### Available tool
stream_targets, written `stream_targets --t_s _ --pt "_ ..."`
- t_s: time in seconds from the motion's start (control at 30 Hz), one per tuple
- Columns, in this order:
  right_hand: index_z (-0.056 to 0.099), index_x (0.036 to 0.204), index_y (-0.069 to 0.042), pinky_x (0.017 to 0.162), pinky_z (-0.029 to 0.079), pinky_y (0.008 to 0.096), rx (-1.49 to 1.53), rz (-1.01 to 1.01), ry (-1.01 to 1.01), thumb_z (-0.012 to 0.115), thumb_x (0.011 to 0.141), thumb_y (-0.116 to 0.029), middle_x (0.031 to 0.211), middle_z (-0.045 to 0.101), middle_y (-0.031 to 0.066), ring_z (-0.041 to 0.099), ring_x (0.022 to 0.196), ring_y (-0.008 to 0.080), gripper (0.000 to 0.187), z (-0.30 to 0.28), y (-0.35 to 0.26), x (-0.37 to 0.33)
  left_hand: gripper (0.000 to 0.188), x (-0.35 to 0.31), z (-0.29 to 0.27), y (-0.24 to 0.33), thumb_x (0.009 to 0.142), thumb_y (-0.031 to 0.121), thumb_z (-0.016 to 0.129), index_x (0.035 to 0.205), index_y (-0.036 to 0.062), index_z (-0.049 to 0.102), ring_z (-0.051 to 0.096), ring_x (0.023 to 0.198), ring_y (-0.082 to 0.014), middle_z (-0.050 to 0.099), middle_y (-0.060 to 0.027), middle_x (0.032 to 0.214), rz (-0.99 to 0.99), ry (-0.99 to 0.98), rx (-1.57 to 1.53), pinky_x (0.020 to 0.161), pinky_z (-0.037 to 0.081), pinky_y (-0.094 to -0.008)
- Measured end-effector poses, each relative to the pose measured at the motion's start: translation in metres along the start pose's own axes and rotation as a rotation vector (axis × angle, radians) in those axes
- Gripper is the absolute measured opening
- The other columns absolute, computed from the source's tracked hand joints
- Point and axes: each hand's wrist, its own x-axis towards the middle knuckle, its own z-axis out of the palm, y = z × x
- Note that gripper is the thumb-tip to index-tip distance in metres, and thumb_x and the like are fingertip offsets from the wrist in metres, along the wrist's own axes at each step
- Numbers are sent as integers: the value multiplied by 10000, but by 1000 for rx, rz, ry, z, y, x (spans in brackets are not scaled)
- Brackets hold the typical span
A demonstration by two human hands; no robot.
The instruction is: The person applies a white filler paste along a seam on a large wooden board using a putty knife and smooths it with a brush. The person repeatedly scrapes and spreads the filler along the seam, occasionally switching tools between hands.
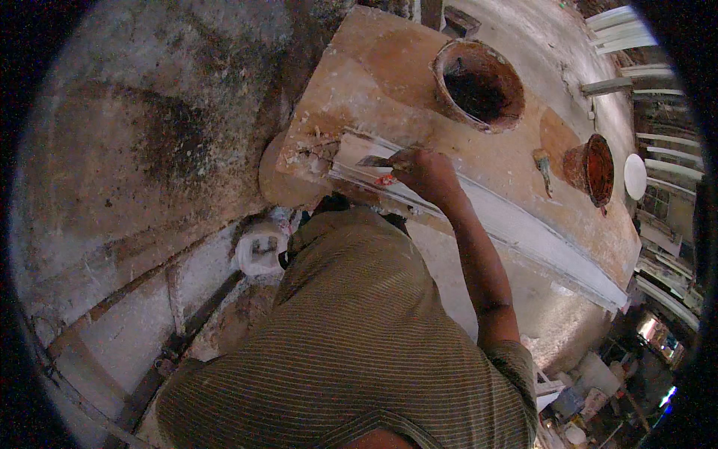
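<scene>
Beneath a stained grey wall [149,135], a worn tan tabletop [389,75] carries a long, flat white strip [538,236] along its near edge, its long axis slanting from upper left to lower right. The right hand [428,176], nearer, closes its fingers round a dark flat-bladed tool [372,161], blade pointing left over the strip's left end; the left hand is out of view, its grip untellable.

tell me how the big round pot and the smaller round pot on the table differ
The big pot has a wider mouth than the smaller pot. Inside, the big pot looks mostly dark, while the smaller pot looks reddish brown. The big pot is nearer the right hand; the smaller pot sits farther along the table. Both are round, open-topped and stained.
</scene>
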Motion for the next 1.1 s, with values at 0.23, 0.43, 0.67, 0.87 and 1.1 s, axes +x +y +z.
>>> stream_targets --t_s 0.23,0.43,0.67,0.87,1.1 --pt "757 999 -219 764 538 473 42 -113 74 685 828 -313 922 727 105 684 835 329 208 3 10 -3 537 -6 -1 -13 838 279 736 1303 102 535 528 1212 -264 539 -114 1315 -18 -8 2 1004 424 -415" --pt "754 991 -214 810 521 463 47 -116 110 702 818 -316 945 711 95 665 890 335 207 10 14 -7 559 -5 -7 -20 833 278 744 1319 108 526 518 1231 -261 527 -112 1338 -15 -20 12 1016 417 -416" --pt "733 1040 -139 796 530 427 37 -78 141 695 839 -219 1020 704 111 675 903 332 219 -7 13 -21 585 -12 -30 -10 828 277 754 1337 114 515 505 1254 -258 512 -109 1365 22 -10 84 1031 409 -416" --pt "642 1170 -119 837 511 455 139 67 319 658 870 -186 1124 641 136 633 975 374 307 -2 18 -35 608 -50 -97 151 823 276 762 1352 120 507 495 1273 -256 500 -106 1388 566 373 1301 1043 402 -417" --pt "537 1268 -102 865 491 483 380 -155 266 634 881 -317 1274 539 177 586 1042 402 453 50 -9 -27 400 -95 -13 400 939 222 626 1309 109 522 534 1204 -240 592 -102 1228 592 -553 -1024 1011 421 -409"
